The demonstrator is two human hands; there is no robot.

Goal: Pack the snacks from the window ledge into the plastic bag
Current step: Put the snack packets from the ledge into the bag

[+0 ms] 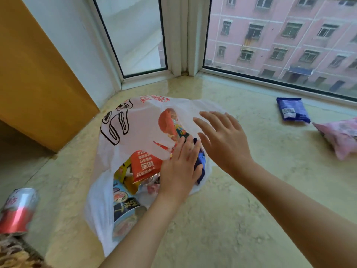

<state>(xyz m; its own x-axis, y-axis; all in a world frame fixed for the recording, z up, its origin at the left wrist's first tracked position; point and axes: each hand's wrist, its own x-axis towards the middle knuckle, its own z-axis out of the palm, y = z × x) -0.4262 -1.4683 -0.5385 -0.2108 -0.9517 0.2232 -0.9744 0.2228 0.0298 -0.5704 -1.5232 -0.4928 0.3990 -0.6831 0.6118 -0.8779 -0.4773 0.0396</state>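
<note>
A white plastic bag (135,124) with black and red print lies on the marble window ledge (241,209), its mouth facing me. Inside it I see an orange packet (144,165), a yellow packet, a noodle cup (125,211) and a colourful red packet (172,122). My left hand (179,167) lies flat with straight fingers on a dark blue packet (201,159) at the bag's right side. Just right of the bag, my right hand (222,140) hovers with spread fingers and holds nothing.
A blue snack packet (292,110) and a pink snack bag (342,136) lie on the ledge at the far right, near the window. A red and silver can (17,211) stands at the left edge. A wooden panel (38,74) borders the ledge on the left.
</note>
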